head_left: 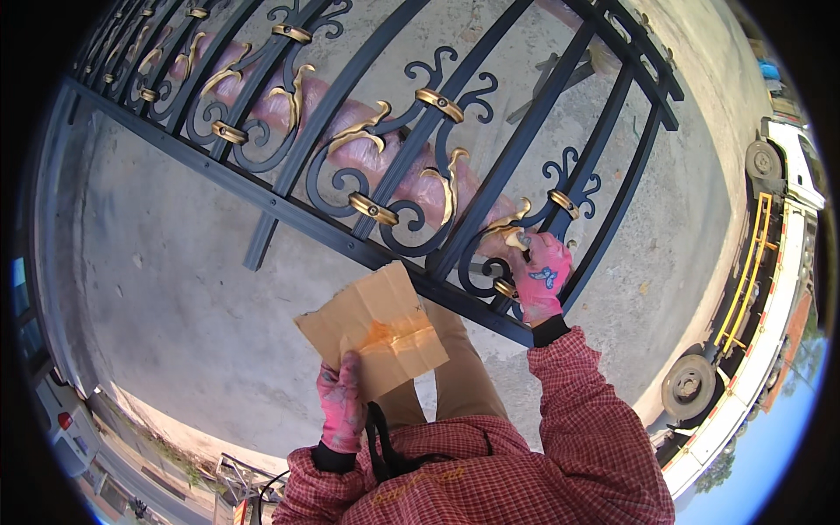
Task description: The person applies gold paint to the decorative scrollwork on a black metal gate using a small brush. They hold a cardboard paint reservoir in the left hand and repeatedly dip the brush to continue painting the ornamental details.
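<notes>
My left hand [341, 404], in a pink glove, is closed on the lower left edge of a piece of brown cardboard [385, 302]. An orange-gold smear of paint [392, 337] lies across its creased middle. My right hand [544, 273], gloved in pink with a blue butterfly print, is closed round a small pale-tipped tool [518, 240], mostly hidden by the fingers. The tool's tip is at a gold leaf [506, 223] on the scrollwork of a dark metal railing panel [315, 223]. Gold collars [374, 208] and other gold leaves dot the panel.
Beneath the railing runs a long bundle in pinkish plastic wrap [350, 131]. Concrete ground [192, 262] spreads around it. A white truck [770, 289] stands at the right, and a parked vehicle [72, 433] at the lower left. Bar ends [255, 249] stick out past the near rail.
</notes>
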`<action>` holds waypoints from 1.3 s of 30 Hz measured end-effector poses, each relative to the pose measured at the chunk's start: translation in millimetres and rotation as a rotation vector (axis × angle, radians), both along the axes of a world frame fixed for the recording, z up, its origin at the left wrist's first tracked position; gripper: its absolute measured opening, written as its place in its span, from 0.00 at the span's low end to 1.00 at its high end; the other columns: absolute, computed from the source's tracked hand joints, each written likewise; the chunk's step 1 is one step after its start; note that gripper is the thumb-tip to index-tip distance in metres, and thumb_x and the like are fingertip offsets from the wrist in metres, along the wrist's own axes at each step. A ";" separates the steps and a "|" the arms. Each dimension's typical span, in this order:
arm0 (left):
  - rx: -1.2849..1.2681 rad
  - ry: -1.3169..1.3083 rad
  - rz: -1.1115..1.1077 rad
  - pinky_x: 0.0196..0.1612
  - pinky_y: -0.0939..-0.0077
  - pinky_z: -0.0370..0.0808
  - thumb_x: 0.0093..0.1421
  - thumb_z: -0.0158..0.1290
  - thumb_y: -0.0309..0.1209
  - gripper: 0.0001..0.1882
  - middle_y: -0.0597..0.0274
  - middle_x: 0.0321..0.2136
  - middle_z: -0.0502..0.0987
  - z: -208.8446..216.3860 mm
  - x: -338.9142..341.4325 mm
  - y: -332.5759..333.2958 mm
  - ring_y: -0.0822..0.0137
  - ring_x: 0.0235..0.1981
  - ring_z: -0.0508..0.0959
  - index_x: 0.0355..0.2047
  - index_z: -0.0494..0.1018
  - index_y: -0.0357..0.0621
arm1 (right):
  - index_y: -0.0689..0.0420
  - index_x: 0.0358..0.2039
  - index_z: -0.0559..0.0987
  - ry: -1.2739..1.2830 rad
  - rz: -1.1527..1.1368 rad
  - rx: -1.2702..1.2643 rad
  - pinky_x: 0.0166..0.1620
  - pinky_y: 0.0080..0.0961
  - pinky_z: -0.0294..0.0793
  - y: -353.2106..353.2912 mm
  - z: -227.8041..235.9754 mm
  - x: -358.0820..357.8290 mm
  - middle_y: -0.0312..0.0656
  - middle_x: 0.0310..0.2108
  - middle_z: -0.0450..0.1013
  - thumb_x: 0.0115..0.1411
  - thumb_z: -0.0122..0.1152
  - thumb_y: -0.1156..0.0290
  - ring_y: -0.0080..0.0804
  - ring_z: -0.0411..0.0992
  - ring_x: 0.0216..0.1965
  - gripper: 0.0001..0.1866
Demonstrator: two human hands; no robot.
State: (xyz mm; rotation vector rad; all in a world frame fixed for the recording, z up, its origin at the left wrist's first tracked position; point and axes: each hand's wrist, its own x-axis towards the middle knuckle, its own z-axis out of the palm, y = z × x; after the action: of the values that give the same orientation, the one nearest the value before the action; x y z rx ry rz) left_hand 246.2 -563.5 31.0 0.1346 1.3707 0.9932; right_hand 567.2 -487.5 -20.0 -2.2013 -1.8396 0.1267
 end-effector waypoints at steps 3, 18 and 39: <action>0.022 -0.001 0.008 0.38 0.80 0.72 0.63 0.50 0.31 0.13 0.68 0.39 0.74 1.4 -1.7 -0.2 0.76 0.35 0.74 0.47 0.69 0.42 | 0.53 0.28 0.77 0.031 -0.037 0.017 0.39 0.33 0.65 -2.7 5.1 -4.9 0.39 0.26 0.70 0.41 0.68 0.69 0.39 0.70 0.32 0.12; 0.007 -0.012 0.010 0.40 0.81 0.72 0.63 0.50 0.32 0.15 0.66 0.41 0.75 0.7 -1.1 5.5 0.76 0.37 0.74 0.49 0.68 0.42 | 0.57 0.29 0.78 -0.053 -0.063 -0.080 0.29 0.25 0.68 12.6 31.7 -2.2 0.40 0.24 0.71 0.43 0.65 0.75 0.34 0.71 0.24 0.09; 0.187 -0.022 -0.261 0.41 0.82 0.71 0.64 0.47 0.32 0.14 0.69 0.39 0.74 51.6 51.5 5.8 0.78 0.37 0.73 0.49 0.68 0.41 | 0.55 0.35 0.78 0.442 0.353 -0.165 0.37 0.31 0.74 -35.4 168.5 -86.2 0.41 0.35 0.71 0.40 0.69 0.73 0.39 0.72 0.36 0.17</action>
State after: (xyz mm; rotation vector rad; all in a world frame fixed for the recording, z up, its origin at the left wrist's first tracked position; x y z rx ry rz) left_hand 297.6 -557.7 82.6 0.4312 1.2026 0.8974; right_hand 481.0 -522.9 148.4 -1.7293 -1.9783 0.7896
